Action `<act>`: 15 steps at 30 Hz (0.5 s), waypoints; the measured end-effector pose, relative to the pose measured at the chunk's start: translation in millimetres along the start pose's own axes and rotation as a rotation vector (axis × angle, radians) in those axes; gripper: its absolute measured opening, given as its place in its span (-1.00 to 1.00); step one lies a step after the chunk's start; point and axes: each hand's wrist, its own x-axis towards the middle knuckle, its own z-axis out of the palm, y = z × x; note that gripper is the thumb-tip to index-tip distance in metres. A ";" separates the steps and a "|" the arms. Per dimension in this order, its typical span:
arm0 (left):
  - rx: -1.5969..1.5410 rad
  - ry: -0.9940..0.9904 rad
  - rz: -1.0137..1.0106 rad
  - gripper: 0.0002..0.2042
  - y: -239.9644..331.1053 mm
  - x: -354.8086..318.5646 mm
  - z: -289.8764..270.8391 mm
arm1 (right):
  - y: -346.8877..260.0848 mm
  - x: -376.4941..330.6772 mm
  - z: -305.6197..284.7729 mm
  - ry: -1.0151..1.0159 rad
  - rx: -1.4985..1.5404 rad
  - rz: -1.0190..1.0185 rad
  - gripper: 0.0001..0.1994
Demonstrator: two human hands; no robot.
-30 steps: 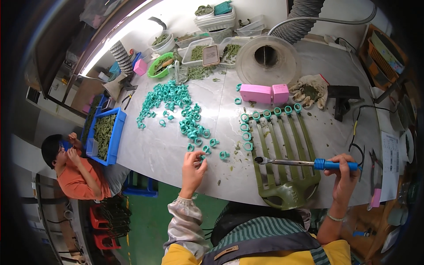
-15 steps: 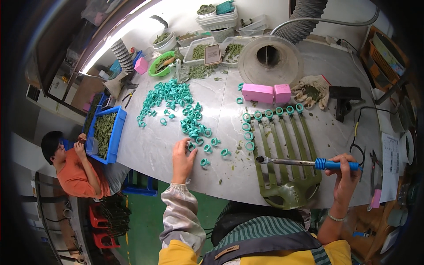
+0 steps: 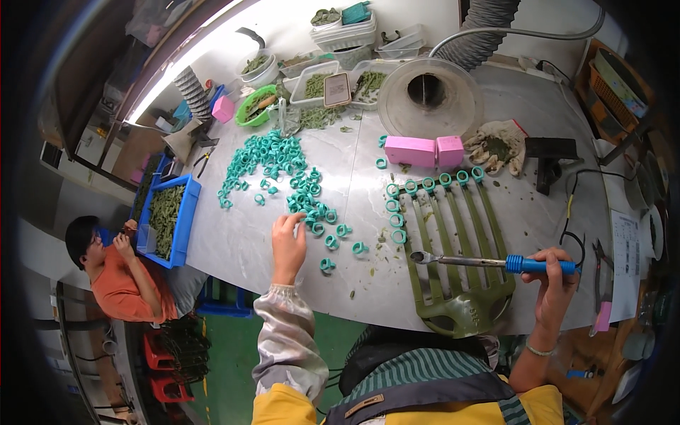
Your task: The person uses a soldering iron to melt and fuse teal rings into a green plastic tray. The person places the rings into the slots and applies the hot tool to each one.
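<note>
My left hand (image 3: 289,248) is at the near edge of a scattered pile of small teal plastic rings (image 3: 273,156). Its fingers are bent and drawn together around a teal ring, mostly hidden by the fingertips. In my right hand (image 3: 554,283) is a soldering iron (image 3: 528,264) with a blue handle and a metal shaft, pointing left. Its broad, spoon-like tip hangs over an olive-green slotted plastic frame (image 3: 464,312). Teal rings (image 3: 428,183) sit in a row along the frame's far edge, and several more (image 3: 394,205) line its left side.
Pink blocks (image 3: 411,151), a soiled glove (image 3: 499,145) and a black stand (image 3: 549,159) lie beyond the frame. A wide funnel-shaped duct hood (image 3: 397,99) stands behind. Tubs of green pieces (image 3: 315,85) line the back. At left, a co-worker (image 3: 131,283) sits beside a blue crate (image 3: 188,212).
My left hand has moved slightly up and left, and its fingers have closed together by the rings. The right hand and the soldering iron keep their place.
</note>
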 end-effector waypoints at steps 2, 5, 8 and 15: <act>0.105 0.086 0.274 -0.78 15.7 13.0 4.1 | 0.1 -0.6 0.1 0.007 0.000 0.001 -0.75; 0.182 0.034 0.233 -0.80 12.9 20.4 4.1 | -1.6 -0.6 0.7 0.008 0.004 0.001 -0.75; 0.183 -0.016 0.149 -0.82 7.5 19.9 1.7 | -2.5 -1.5 0.0 0.014 0.000 0.003 -0.76; 0.117 0.030 0.088 -0.87 -29.8 3.7 -14.3 | -1.1 -0.9 0.5 -0.005 0.012 -0.016 -0.77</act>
